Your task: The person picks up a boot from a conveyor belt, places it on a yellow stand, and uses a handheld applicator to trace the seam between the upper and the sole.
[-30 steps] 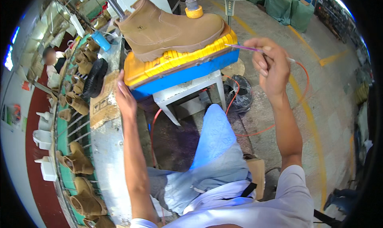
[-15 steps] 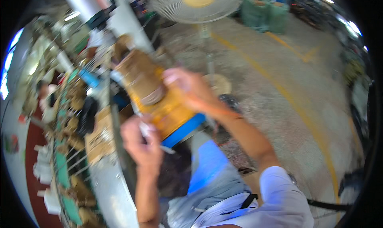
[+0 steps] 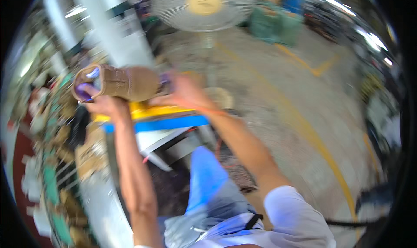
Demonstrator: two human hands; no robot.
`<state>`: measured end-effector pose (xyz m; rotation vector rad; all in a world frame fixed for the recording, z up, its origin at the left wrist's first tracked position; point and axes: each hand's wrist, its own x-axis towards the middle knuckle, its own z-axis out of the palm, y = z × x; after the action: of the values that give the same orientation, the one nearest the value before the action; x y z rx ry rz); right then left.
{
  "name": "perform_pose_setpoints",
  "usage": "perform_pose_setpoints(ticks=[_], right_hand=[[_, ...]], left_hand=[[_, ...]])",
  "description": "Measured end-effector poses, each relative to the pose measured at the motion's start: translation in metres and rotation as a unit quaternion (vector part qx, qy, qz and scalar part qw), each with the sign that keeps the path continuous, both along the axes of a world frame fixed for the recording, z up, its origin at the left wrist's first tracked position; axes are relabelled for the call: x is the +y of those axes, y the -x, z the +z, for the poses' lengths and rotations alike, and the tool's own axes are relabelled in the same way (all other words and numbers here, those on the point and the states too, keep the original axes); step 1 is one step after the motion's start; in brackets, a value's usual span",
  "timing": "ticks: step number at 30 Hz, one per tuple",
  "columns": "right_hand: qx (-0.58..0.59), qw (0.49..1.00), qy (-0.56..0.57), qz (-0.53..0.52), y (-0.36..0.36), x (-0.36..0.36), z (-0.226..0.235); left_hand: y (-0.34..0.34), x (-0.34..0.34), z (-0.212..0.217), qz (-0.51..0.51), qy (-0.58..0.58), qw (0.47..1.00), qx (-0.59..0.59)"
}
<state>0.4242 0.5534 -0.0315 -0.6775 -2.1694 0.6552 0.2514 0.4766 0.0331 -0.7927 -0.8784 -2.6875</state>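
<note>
Tan boot (image 3: 126,82) gripped by both hands, left hand (image 3: 102,104) closed at its opening, right hand (image 3: 184,94) clasping its toe

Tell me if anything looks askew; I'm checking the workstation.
The tan boot lies on its side, held at both ends by the left hand and right hand above the yellow-and-blue stand. The frame is motion-blurred; no damage visible.

the boot (image 3: 124,83) is tan brown with a purple lining at its opening, resting above a yellow and blue block (image 3: 160,117). the floor (image 3: 278,117) is grey with yellow painted lines, and the fan (image 3: 204,4) has a yellow centre.
</note>
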Motion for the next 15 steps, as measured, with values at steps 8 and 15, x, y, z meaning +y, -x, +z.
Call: perform_pose_setpoints(ticks=[8, 15], right_hand=[[0.072, 0.996, 0.041, 0.034, -0.017, -0.025, 0.004], [0.051, 0.997, 0.049, 0.023, -0.028, -0.027, 0.0]], left_hand=[[0.089, -0.178, 0.043, -0.195, -0.002, 0.981, -0.017], [0.11, -0.284, 0.021, -0.045, 0.065, 0.991, -0.103]])
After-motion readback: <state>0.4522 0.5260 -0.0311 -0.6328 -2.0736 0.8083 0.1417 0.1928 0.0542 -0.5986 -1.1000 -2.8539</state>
